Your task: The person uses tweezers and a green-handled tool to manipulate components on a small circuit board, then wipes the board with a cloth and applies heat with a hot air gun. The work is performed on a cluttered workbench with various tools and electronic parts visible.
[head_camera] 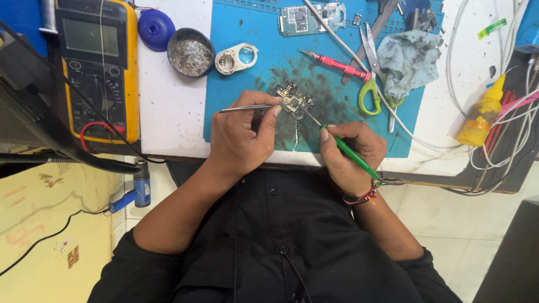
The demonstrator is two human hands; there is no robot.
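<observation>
The work is in the middle, as far as I can judge. The small circuit board lies on the blue mat, near the front edge of the desk, and both tools are down on it.

The left hand is closed around thin metal tweezers. Their tips touch the board's left side. The right hand is closed around a soldering iron with a green handle. Its thin tip reaches up and left to the middle of the board, right by the tweezer tips. So a tiny part is being joined or lifted there. I cannot tell which, because the part is too small to see.

A thin white wire hangs from the board toward the front edge of the mat. It looks loose at its lower end.

Other things wait farther back. A second, bigger circuit board lies at the back edge of the mat. A red screwdriver and scissors with yellow-green handles lie to the right of the small board, next to a crumpled grey cloth. A round tin of dull grey stuff sits just off the mat's left edge. A yellow meter is at the left end of the desk, and a yellow squeeze bottle at the right end.

The board is still open and bare, so I think more is left to do.
</observation>
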